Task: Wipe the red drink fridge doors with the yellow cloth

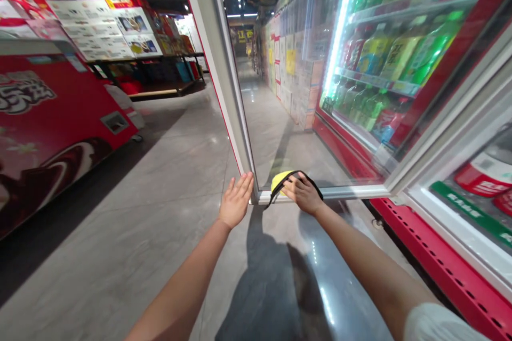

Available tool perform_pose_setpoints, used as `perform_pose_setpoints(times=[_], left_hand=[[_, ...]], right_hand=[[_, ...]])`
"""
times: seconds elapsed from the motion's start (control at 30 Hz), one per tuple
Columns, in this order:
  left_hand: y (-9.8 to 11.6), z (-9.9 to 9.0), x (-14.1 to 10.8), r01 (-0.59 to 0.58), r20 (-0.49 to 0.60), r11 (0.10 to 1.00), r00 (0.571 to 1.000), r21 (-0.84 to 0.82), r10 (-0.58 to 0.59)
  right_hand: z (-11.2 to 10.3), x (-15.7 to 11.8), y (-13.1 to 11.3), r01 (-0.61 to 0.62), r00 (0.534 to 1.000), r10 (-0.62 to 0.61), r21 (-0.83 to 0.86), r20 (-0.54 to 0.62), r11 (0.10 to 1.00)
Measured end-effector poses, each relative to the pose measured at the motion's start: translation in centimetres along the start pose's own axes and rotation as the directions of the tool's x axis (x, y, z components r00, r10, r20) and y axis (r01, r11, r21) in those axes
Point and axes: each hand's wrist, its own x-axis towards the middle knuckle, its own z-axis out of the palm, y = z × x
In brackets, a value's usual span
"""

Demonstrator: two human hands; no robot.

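Gray, glossy floor (160, 170) spreads through a store, with a dark shadow (260, 287) falling across its near part. A red cabinet (80, 101) stands at left; beyond it, white boxes (90, 26) are stacked on a dark stand (156, 74). A fridge (432, 256) with a red base fills the near right, bottles (488, 170) inside. Its glass door (272, 128), framed in pale metal, stands open across the middle, and shelves of bright drinks show in the glass. The cloth (281, 178) is yellow with a black edge, bent upward in an arc. It lies at the door's bottom edge, under the fingers of the right hand (304, 194), which is open on it, fingers extended. The left hand (237, 200) is open and empty, its fingers together against the door's lower left corner.
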Motion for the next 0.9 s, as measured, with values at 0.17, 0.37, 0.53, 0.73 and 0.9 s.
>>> perform_pose_setpoints(times=[0.17,0.37,0.53,0.73,0.9], left_hand=[[2.3,-0.9,0.0,0.132,0.051,0.989,0.990,0.063,-0.135],[4.2,-2.8,0.8,0.253,0.150,0.956,0.950,0.151,-0.275],[6.8,-3.8,3.0,0.416,0.198,0.885,0.868,0.211,-0.455],[8.3,-3.4,4.4,0.502,0.159,0.842,0.831,0.199,-0.533],[8.6,-0.9,5.0,0.589,0.025,0.788,0.798,0.180,-0.602]], right_hand=[[1.6,1.0,-1.0,0.147,0.989,-0.146,0.048,-0.019,0.988],[0.4,-0.1,1.9,0.146,0.983,-0.140,0.042,-0.122,0.988],[-1.0,-1.5,3.9,0.271,0.935,-0.251,0.050,-0.252,0.961],[-5.1,0.1,6.7,0.309,0.938,-0.307,-0.011,-0.159,0.951],[-5.9,0.0,7.4,0.274,0.954,-0.272,-0.002,-0.124,0.962]])
